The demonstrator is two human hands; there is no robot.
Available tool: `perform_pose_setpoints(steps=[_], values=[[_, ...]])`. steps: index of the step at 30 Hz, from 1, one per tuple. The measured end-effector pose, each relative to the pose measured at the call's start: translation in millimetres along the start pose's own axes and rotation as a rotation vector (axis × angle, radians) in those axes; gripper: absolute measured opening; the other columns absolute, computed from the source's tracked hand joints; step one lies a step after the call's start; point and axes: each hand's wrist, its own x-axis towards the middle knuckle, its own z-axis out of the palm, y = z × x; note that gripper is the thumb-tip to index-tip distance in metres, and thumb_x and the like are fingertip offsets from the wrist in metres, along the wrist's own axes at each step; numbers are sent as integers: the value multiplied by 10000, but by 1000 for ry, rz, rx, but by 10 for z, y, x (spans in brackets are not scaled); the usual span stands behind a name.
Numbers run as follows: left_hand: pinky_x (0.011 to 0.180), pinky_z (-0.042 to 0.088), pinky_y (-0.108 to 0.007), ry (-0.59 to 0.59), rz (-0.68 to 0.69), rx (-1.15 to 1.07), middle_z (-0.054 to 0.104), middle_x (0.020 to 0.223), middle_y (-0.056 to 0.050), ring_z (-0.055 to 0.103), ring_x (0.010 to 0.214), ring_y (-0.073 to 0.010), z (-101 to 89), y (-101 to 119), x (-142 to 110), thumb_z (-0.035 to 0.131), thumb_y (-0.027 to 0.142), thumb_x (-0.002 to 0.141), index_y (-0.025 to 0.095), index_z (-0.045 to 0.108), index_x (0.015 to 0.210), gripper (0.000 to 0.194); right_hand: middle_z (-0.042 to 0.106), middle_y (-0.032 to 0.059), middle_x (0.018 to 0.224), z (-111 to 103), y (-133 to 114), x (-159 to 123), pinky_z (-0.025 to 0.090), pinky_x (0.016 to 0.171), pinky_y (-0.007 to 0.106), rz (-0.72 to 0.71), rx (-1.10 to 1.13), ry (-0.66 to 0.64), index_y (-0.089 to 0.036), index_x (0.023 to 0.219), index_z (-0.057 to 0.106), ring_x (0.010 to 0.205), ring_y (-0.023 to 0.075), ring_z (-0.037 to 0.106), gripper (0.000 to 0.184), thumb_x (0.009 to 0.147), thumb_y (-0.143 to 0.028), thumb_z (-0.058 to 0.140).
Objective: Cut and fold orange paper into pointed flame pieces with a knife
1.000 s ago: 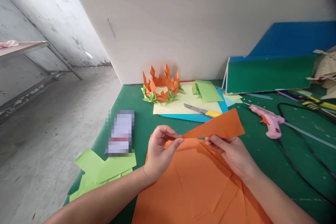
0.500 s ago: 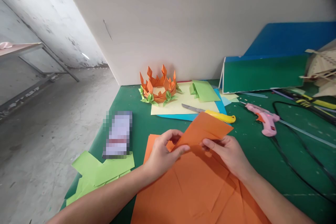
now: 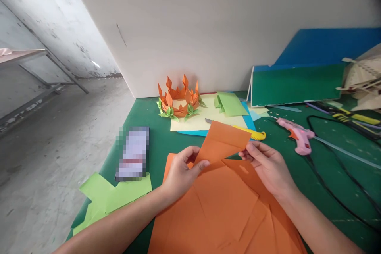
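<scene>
Between my two hands is a small orange sheet of paper (image 3: pixel 224 139) with a faint crease across it. My left hand (image 3: pixel 183 172) pinches its lower left part, thumb in front and fingers behind. At the sheet's right corner, the thumb and fingertips of my right hand (image 3: pixel 264 166) are closed on the paper. Below both hands lies a stack of orange paper (image 3: pixel 214 214), with loose smaller pieces on top. A yellow utility knife (image 3: pixel 258 135) lies just behind the held sheet, which covers part of it.
An orange paper crown (image 3: pixel 178 101) with green leaves stands at the back. Green paper pieces (image 3: pixel 127 194) lie left, beside a blurred phone (image 3: pixel 133 152). A pink glue gun (image 3: pixel 297 137) with a black cable rests right. Green and blue boards (image 3: pixel 294 85) stand behind it.
The orange sheet has turned slightly and shifted left. My right hand has slid from its lower edge out to the right corner. The left hand keeps its pinch.
</scene>
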Motion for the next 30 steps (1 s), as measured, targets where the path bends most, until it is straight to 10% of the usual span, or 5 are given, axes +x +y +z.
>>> perform_pose_setpoints(steps=[5, 10, 15, 20, 30], values=[[716, 430, -273, 100, 216, 277, 631, 815, 9, 546, 792, -152, -18, -30, 41, 624, 101, 804, 202, 576, 816, 113, 708, 22, 973, 19, -15, -39, 560, 739, 327, -90, -156, -248, -251, 822, 678, 849, 198, 671, 236, 703, -387, 830], [796, 419, -309, 113, 441, 447, 647, 929, 7, 547, 862, -158, -98, -45, 96, 436, -114, 686, 210, 625, 797, 391, 718, 58, 1012, -1, -69, -97, 521, 789, 359, -505, -585, -503, -272, 868, 725, 929, 224, 637, 50, 853, -300, 686], [828, 477, -314, -10, 518, 562, 660, 993, -33, 586, 932, -173, -170, -126, 162, 430, -55, 828, 193, 657, 865, 338, 711, 52, 1094, -69, -5, -37, 502, 792, 372, -762, -923, -667, -272, 997, 705, 970, 225, 603, 301, 841, -61, 559], [826, 516, -331, -104, 502, 702, 681, 1011, -62, 606, 949, -200, -202, -187, 171, 376, -76, 795, 160, 656, 875, 375, 709, 44, 1081, -148, 42, 38, 488, 855, 380, -787, -1052, -725, -252, 1022, 706, 1013, 210, 603, 493, 779, 66, 417], [827, 507, -408, -117, 420, 865, 660, 966, -86, 580, 926, -245, -153, -104, 154, 518, 178, 900, 167, 676, 934, 162, 692, 42, 976, -165, -53, 44, 474, 813, 351, -667, -1099, -807, -255, 997, 722, 922, 195, 592, 154, 935, -206, 590]])
